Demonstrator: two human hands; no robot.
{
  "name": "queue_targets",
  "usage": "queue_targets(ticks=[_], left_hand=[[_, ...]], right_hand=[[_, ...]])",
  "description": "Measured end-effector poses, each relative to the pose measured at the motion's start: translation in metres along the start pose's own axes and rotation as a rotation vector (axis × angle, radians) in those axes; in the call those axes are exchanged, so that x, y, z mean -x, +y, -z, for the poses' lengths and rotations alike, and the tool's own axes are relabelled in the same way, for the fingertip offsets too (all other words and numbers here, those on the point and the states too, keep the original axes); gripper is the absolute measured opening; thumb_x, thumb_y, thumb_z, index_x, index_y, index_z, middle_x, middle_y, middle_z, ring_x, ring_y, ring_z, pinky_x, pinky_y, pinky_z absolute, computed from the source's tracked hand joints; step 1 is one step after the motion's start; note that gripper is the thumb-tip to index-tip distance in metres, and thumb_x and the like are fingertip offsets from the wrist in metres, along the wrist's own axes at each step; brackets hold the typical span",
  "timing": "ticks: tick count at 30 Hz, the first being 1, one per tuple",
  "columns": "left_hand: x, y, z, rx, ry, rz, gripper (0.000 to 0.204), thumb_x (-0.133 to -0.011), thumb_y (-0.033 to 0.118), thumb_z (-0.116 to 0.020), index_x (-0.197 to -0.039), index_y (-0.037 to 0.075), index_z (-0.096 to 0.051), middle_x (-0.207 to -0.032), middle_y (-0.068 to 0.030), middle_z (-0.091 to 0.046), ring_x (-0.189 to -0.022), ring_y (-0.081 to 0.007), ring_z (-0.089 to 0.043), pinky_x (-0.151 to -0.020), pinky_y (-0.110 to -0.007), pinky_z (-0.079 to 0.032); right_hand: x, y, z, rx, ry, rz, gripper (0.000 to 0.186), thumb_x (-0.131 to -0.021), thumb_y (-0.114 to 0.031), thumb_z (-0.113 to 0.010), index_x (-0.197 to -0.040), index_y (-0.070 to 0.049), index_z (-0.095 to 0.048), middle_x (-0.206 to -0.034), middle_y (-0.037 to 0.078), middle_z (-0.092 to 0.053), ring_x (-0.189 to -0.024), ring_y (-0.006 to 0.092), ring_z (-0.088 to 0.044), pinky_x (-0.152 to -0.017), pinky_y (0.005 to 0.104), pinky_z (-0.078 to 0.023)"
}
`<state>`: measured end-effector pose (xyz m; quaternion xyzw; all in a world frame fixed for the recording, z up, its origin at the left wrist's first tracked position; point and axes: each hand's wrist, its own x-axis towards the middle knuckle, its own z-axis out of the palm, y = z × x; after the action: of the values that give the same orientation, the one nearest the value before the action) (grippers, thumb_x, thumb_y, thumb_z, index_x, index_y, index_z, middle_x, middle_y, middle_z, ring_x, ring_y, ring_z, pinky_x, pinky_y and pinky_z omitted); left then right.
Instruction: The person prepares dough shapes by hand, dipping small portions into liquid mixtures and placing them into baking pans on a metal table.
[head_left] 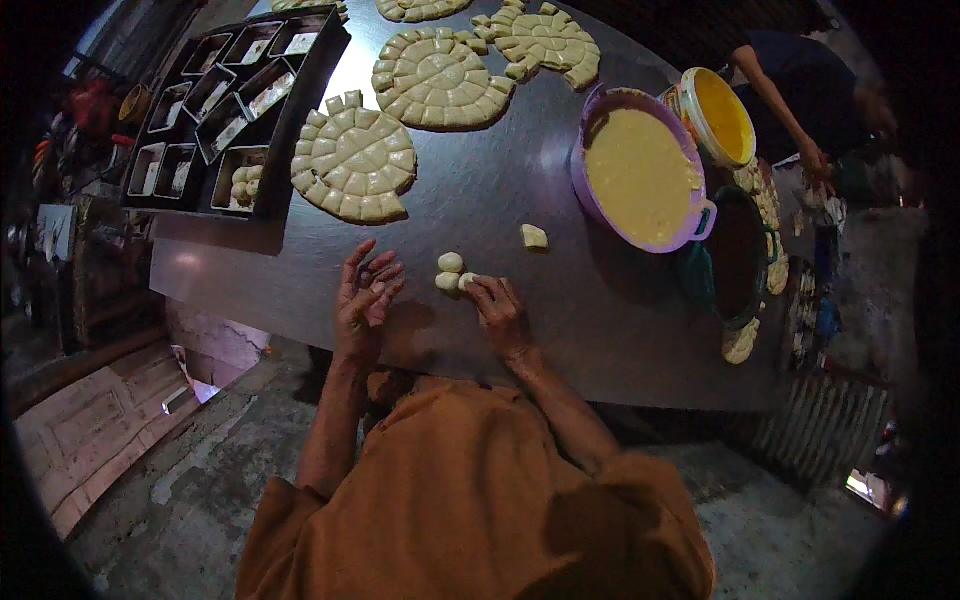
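Note:
My left hand [366,300] is raised over the steel table with its fingers apart and curved, holding nothing. My right hand [496,312] has its fingers closed on a small dough ball [467,281], which sits beside two other pale dough balls [449,263] in a little cluster. A loose cut piece of dough [534,238] lies a short way up and right of them. Beyond my hands is a round slab of dough [352,165] cut into many pieces.
A dark tray [330,45] of metal tins stands upper left, one tin holding dough balls. More cut dough [440,78] lies behind. A purple basin [633,170] of batter, a yellow bucket [720,115] and a green tub [722,260] stand right, near another person's arm [775,105].

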<state>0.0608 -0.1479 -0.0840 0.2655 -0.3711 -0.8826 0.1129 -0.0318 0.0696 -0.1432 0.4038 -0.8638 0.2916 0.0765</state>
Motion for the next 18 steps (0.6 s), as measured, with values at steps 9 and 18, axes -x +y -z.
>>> queue_targets(ticks=[9, 18], left_hand=[[-0.002, -0.006, 0.011, -0.077, -0.041, -0.033, 0.048, -0.087, 0.010, -0.062, -0.134, 0.006, -0.052, -0.128, -0.0123, -0.058, -0.116, -0.0231, -0.058, -0.101, -0.037, -0.048], [0.008, -0.020, -0.065, -0.327, -0.120, -0.015, 0.024, -0.093, 0.006, -0.060, -0.117, 0.004, -0.062, -0.116, -0.0086, -0.064, -0.108, -0.0193, -0.061, -0.093, -0.035, -0.050]], right_hand=[[-0.023, 0.028, 0.035, -0.154, 0.155, -0.621, 0.034, -0.086, -0.002, -0.069, -0.120, -0.005, -0.068, -0.114, 0.012, -0.064, -0.105, 0.0333, -0.063, -0.086, 0.0416, -0.053], [-0.065, 0.068, 0.047, 0.139, -0.252, -0.435, 0.018, -0.091, -0.011, -0.063, -0.106, -0.003, -0.069, -0.111, 0.016, -0.064, -0.104, 0.0339, -0.059, -0.089, 0.0465, -0.050]])
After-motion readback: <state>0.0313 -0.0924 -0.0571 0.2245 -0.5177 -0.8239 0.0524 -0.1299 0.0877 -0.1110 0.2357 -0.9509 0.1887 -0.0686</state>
